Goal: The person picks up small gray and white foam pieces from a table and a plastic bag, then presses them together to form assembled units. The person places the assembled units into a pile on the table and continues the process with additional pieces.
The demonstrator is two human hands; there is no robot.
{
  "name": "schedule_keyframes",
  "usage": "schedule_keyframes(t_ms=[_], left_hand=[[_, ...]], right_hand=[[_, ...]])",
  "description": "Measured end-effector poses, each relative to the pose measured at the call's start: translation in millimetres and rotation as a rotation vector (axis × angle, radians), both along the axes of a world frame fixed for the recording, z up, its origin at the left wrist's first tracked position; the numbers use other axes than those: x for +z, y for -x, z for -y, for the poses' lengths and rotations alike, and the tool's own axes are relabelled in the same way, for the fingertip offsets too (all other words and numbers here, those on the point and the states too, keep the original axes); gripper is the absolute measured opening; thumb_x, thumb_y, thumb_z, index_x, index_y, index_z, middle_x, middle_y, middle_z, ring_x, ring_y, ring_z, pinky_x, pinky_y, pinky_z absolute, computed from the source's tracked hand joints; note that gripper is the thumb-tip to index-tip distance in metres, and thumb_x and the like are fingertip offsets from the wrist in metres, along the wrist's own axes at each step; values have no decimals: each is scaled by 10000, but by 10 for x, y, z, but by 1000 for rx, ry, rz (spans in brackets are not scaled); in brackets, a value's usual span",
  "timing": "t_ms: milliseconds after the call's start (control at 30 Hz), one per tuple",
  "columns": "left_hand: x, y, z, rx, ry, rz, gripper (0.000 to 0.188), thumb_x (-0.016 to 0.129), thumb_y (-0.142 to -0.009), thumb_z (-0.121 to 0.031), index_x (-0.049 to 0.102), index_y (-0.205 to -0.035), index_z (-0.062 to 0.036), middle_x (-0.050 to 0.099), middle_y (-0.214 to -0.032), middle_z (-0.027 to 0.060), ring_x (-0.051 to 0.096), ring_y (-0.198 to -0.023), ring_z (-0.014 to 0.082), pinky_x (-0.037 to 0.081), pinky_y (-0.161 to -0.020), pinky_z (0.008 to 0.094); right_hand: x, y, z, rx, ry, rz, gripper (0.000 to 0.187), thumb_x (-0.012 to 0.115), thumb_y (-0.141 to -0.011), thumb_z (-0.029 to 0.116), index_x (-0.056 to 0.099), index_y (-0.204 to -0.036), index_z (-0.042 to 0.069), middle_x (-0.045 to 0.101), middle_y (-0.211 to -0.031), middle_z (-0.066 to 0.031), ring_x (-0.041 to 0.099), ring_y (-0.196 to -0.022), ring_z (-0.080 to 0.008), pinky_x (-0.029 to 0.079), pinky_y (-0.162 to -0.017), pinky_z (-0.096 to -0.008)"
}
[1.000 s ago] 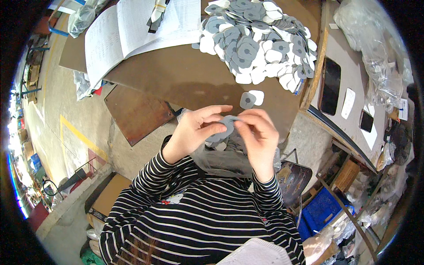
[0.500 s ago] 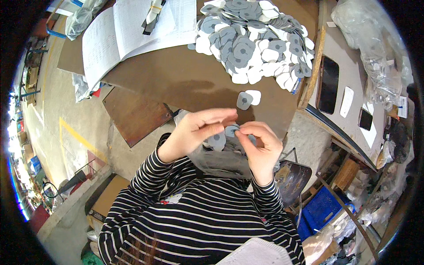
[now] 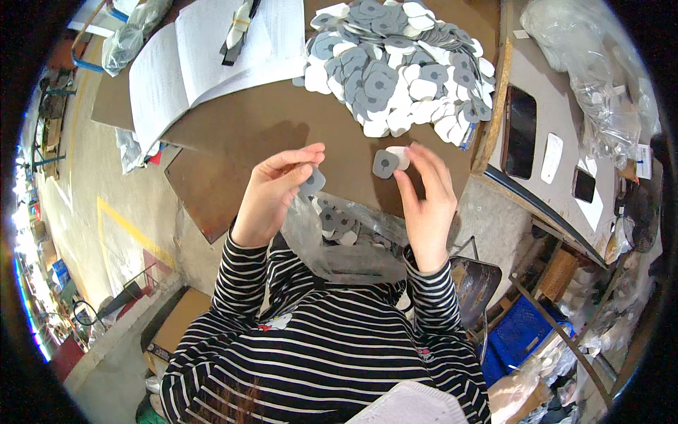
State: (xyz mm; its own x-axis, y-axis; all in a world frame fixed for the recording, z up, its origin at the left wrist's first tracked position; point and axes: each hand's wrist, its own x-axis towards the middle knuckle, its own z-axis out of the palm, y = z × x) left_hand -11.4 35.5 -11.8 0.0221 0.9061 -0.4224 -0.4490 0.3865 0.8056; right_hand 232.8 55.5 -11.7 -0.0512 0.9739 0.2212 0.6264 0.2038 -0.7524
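Observation:
My left hand (image 3: 277,185) pinches a small grey rounded pad (image 3: 313,182) between thumb and fingers, above the edge of the bag. My right hand (image 3: 429,198) reaches over the table edge with thumb and fingers apart. Its fingertips are at a white pad (image 3: 400,157), which lies partly under a grey pad with a dark centre mark (image 3: 385,163). Whether they press on it is unclear. In my lap sits a clear plastic bag (image 3: 360,265), open at the top, with several grey pads (image 3: 339,220) inside.
A large heap of grey and white pads (image 3: 378,85) covers the table's far right part. An open notebook (image 3: 159,78) lies far left, with a banded bundle (image 3: 238,32) on it. On the right-hand table are a dark phone (image 3: 520,133) and plastic bags (image 3: 593,71).
My hands have moved apart. The left went left and up with a grey pad; the right let go of that pad and moved up to the two pads at the table edge.

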Motion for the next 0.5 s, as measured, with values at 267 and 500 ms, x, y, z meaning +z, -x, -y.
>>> schedule_keyframes(t_ms=[267,500], left_hand=[[116,140,16,7,-28,43,367,586,-911,86,632,-1269,21,563,-1427,166,560,-1288,222,427,-1101,336],[102,4,-250,-195,-139,-212,194,678,-887,35,689,-1080,43,621,-1348,162,661,-1086,185,526,-969,319]], right_hand=[[25,45,-154,40,77,185,428,785,-746,20,675,-1157,63,656,-1054,-102,586,-1028,-309,482,-902,-415],[75,26,-209,107,218,237,276,758,-774,22,672,-1036,31,629,-954,-115,593,-947,-317,484,-835,-425]])
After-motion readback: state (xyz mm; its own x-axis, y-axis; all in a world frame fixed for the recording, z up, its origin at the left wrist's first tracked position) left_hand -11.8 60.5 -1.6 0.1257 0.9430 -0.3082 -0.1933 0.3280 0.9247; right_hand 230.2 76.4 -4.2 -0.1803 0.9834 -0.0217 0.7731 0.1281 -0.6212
